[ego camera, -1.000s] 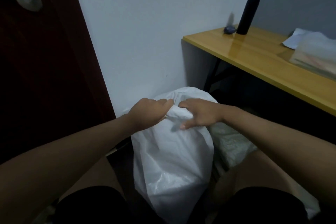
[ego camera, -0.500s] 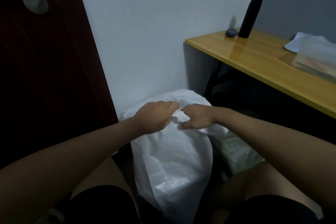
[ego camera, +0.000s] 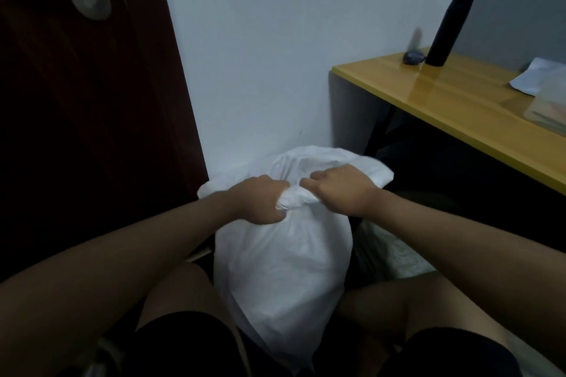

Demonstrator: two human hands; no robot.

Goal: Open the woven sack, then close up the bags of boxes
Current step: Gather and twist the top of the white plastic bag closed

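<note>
We grip bunched neck of woven sack (ego camera: 283,260), left hand (ego camera: 260,203), right hand (ego camera: 340,190); opening step; next, we loosen twist.

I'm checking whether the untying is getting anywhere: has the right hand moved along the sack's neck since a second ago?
Cannot tell. The camera itself shifted, and the right hand grips the bunched neck of the white sack beside the left hand, as before.

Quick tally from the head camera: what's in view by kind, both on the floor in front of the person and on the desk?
White woven sack, gripped at its neck by left hand and right hand: 1
Clear plastic bags, one on floor, one on desk: 2
Black cylinder: 1
Small dark object: 1
White paper: 1
Total: 6
</note>
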